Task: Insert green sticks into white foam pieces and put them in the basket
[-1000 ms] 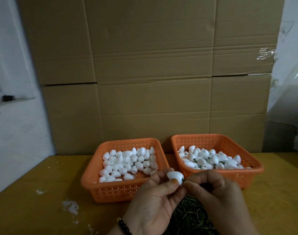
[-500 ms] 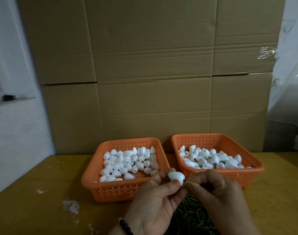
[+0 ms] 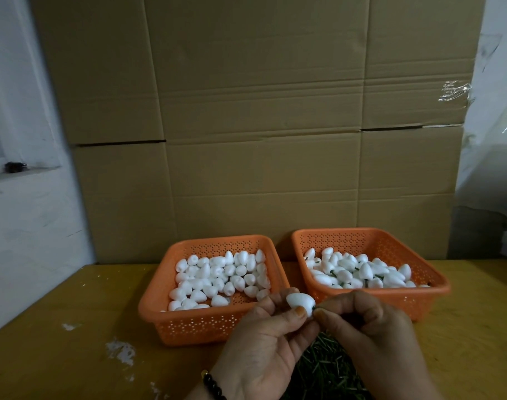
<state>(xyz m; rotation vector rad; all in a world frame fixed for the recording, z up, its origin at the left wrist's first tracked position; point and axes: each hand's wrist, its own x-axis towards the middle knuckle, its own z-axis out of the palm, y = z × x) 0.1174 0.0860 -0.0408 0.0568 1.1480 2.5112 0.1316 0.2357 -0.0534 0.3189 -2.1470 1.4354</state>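
Above yellow table (image 3: 73, 356), left hand (image 3: 264, 342) fingers (image 3: 297, 314) pinch foam piece (image 3: 300, 303).

I find no legible text, label, brand, number or sign on any surface in my view, including the cardboard sheets (image 3: 261, 134) and orange baskets (image 3: 188, 324).

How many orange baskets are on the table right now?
2. The left basket holds plain foam pieces, beyond the left hand. The right basket holds pieces with green sticks, beyond the right hand. None looks hidden.
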